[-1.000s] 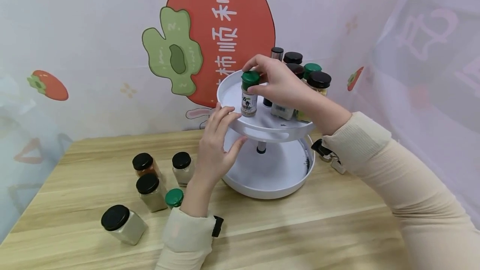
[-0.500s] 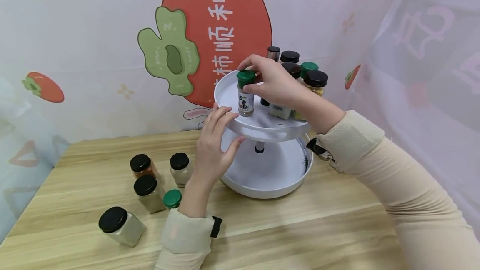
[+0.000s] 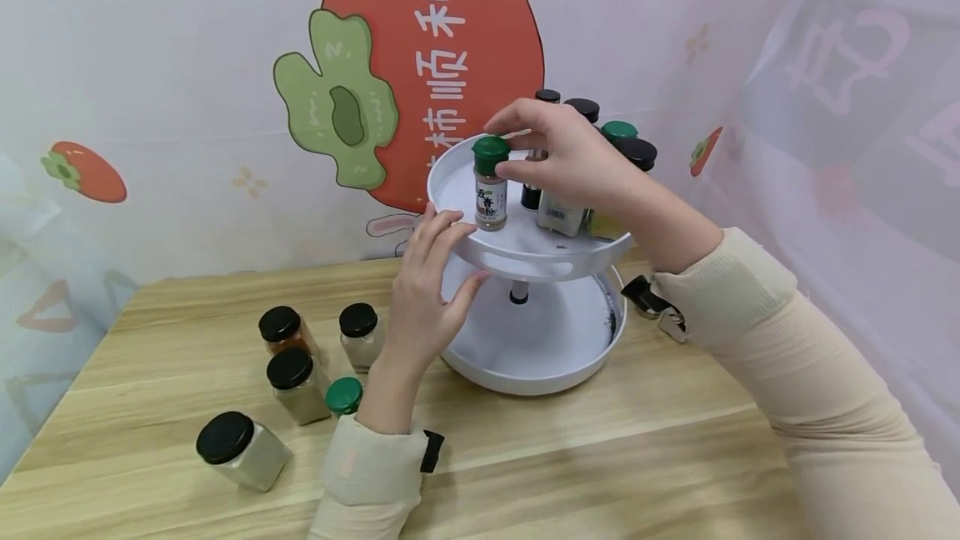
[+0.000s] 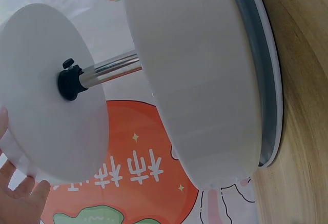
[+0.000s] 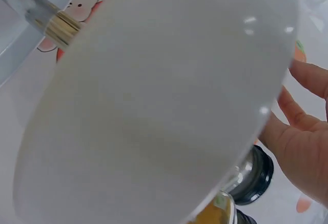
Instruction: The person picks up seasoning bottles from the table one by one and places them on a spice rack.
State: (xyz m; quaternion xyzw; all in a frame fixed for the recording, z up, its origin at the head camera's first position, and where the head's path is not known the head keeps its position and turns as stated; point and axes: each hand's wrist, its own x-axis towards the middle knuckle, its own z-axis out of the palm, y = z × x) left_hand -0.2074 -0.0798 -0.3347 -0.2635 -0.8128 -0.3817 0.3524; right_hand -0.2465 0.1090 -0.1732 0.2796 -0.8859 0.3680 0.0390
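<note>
A small spice jar (image 3: 491, 205) with a green cap stands upright on the upper tier of a white two-tier turntable (image 3: 532, 265), near its left rim. My right hand (image 3: 577, 152) is just right of the green cap, thumb and fingers spread; the right wrist view shows those fingers (image 5: 294, 142) apart beyond the tray's edge. My left hand (image 3: 423, 298) holds the upper tier's left rim, fingers over the edge and thumb lower down. In the left wrist view the left fingers (image 4: 23, 198) touch that tier. Behind the right hand, more jars (image 3: 562, 217) are partly hidden.
On the wooden table at left stand several black-lidded jars (image 3: 243, 452) and a green-capped jar (image 3: 344, 396), partly behind the left forearm. The lower tier (image 3: 525, 340) has dark specks at its right side. A printed cloth (image 3: 187, 90) hangs behind.
My right hand has let go of the green-capped jar and drawn slightly to the right, its fingers spreading. The jar stays put on the upper tier. The left hand keeps its place.
</note>
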